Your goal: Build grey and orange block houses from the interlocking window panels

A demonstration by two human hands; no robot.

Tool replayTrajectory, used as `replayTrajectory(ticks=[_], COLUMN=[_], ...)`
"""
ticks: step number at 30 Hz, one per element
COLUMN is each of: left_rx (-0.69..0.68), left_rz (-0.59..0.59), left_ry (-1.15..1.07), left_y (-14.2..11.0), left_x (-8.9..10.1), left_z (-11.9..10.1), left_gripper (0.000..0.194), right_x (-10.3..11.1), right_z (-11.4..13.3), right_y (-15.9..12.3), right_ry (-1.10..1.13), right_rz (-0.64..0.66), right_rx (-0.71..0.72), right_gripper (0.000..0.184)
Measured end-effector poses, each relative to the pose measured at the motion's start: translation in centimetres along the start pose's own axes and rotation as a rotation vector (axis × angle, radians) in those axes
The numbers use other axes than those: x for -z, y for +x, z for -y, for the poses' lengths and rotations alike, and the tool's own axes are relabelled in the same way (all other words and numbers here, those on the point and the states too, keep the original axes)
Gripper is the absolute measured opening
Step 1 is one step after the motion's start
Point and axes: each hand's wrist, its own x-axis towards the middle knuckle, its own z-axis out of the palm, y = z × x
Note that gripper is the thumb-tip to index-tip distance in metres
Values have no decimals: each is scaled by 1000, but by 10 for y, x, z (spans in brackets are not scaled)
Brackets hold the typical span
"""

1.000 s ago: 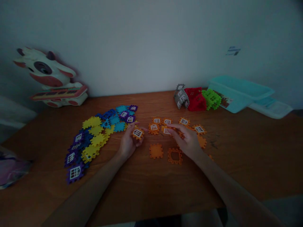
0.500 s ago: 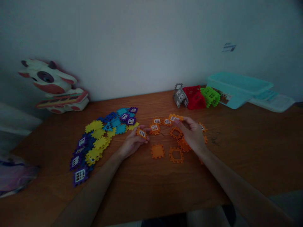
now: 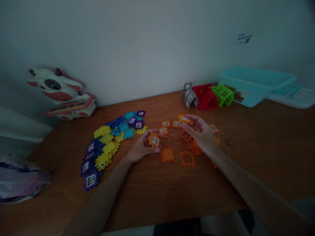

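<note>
My left hand (image 3: 140, 149) is closed on an orange window tile (image 3: 154, 140) with a white window, held above the table. Between the thumb and fingers of my right hand (image 3: 202, 133) is another orange window tile (image 3: 184, 119), tilted. Several orange tiles lie about the hands. A plain orange square tile (image 3: 167, 154) and an open orange frame tile (image 3: 187, 159) lie nearest me. Just past my left hand lies a window tile (image 3: 163, 131). Part of the orange pile is hidden under my right hand.
Purple, blue and yellow tiles (image 3: 103, 139) lie to the left. At the back stand grey (image 3: 190, 97), red (image 3: 204, 96) and green (image 3: 222, 95) built tile shapes beside a turquoise tub (image 3: 256, 82). A cow toy keyboard (image 3: 71, 106) stands back left, a clear plastic bag (image 3: 22, 183) front left.
My right hand has lifted an orange window tile off the table and tilted it. My left hand has turned its own tile and its thumb now shows below it. The view has shifted slightly.
</note>
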Motion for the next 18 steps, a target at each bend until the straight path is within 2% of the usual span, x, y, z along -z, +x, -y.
replayTrajectory(ticks=[3,5,10,14,18], left_rx=[-59,-61,-39,-54,-60], left_rz=[-26,-36,-92,-135,-138], left_ry=[36,52,120,163,142], left_y=[0,-1,0,0,0], left_x=[-4,-5,-5,-5,-6], left_z=[0,1,5,6,6], left_gripper=[54,55,63,60,53], right_x=[-2,-3,-4,-4,-2], right_z=[-1,-3,-8,-8,-8], right_y=[-3,-4,-4,-1,0], right_ry=[-73,-109,-58,-82,-114], right_rz=[30,29,32,1,4], right_rx=[39,70,27,-11,-19], right_gripper=[35,32,53,39,35])
